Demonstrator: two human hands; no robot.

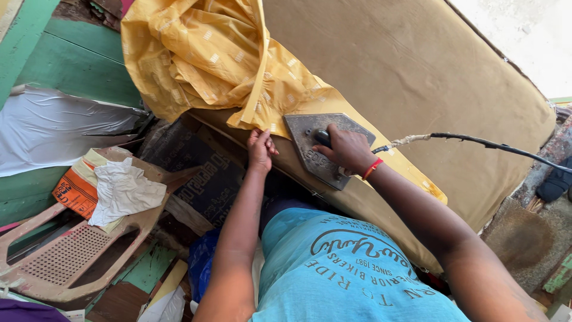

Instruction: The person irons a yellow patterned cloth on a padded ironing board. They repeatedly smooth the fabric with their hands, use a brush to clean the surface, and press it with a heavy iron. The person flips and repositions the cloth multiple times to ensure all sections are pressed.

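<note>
head view, looking down over the person's chest.

item: flat iron [325, 148], grey metal, heavy, kite-shaped top plate. it sits on the yellow cloth at the near edge of the padded ironing table [429, 71]. long axis runs from upper left to lower right in the picture; which end is the nose i cannot tell. a dark handle shows under the hand.

item: right hand [345, 149], red band at the wrist. fingers curled shut over the iron's handle, palm down.

item: left hand [260, 149]. fingers bunched, pinching the edge of the yellow cloth just left of the iron, close beside it but not touching it.

item: yellow cloth [208, 53], patterned with small pale marks. one strip lies flat along the table's near edge under the iron; the rest is heaped and crumpled at the upper left, spilling over the table edge.

item: black cord [476, 142], frayed wrap near the iron, running off to the right above the table.

item: plastic chair [71, 256], pinkish, tipped on its side on the floor at lower left. serving as a holder: an orange printed bag [74, 191] and a crumpled white cloth [122, 191] rest in it, the cloth on top of the bag.

item: white sheet [53, 125], lying against the green boards at left.

item: blue t-shirt [333, 274], worn by the person, bottom centre.
</note>
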